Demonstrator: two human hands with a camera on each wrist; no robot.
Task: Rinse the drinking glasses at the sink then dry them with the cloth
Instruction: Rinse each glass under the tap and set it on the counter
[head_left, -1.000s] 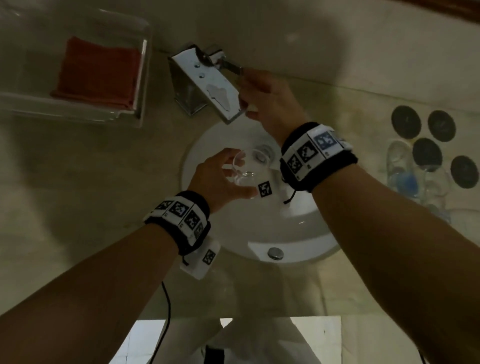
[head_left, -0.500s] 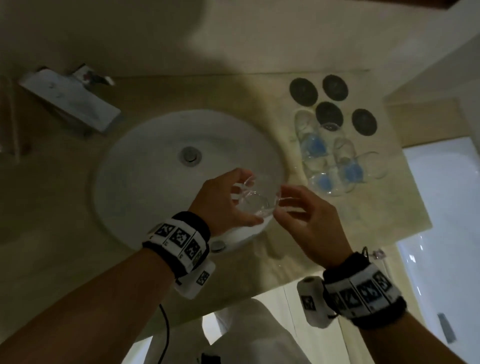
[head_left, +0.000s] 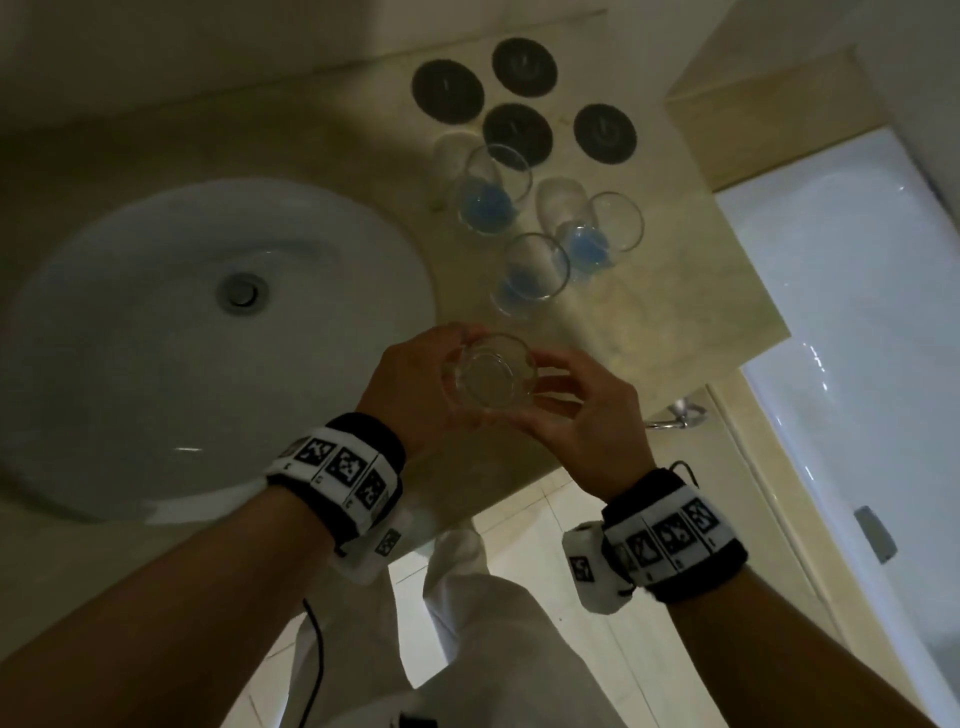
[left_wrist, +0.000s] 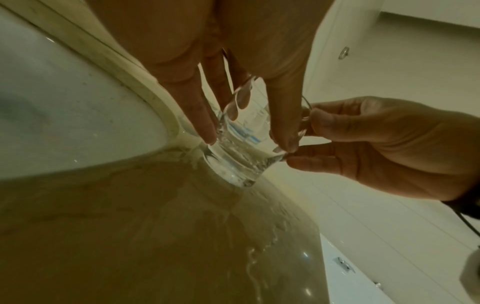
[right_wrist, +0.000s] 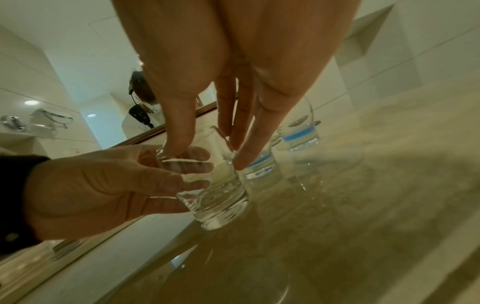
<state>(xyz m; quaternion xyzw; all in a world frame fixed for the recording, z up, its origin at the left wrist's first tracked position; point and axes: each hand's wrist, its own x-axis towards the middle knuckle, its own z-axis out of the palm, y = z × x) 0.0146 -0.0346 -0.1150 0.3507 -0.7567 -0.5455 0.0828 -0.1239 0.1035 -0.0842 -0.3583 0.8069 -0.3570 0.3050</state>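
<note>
Glass (head_left: 485, 375) upright between both hands, left grip (head_left: 415, 387) wrapping it, right grip (head_left: 587, 400) pinching it

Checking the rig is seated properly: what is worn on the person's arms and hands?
Both forearms are bare, with no sleeves. Each wrist carries a black band faced with white panels printed with black square markers; the right one matches. A white tagged camera block hangs beneath each. A thin black cable trails from the left. The hands are ungloved.

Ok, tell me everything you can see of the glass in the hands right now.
The glass is a clear, thick-based tumbler with no blue band, upright, mouth up. Droplets cling to its base. It is held just above the beige counter, right of the sink, near three blue-banded glasses. The left hand and right hand both grip its wall with their fingers.
</note>
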